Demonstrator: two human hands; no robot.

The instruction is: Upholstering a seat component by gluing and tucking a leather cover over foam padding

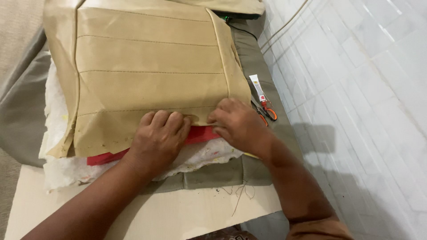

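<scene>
Orange-handled scissors (268, 113) and a white glue tube (257, 88) beside the white tiled floor (356, 89).

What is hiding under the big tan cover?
Under the tan cover a red layer peeks out above white foam. Both hands cover part of the edge; the rest underneath is hidden.

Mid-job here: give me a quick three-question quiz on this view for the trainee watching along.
1. True or false: both hands press on the near edge of the tan stitched cover.
2. What lies right of the cover on the grey fabric? A) a hammer B) a small tube and orange-handled scissors C) a drill
3. What colour is the layer showing under the cover's near edge?

Key:
1. True: left hand and right hand both rest there.
2. B: tube, scissors.
3. Red, over white padding.
</scene>
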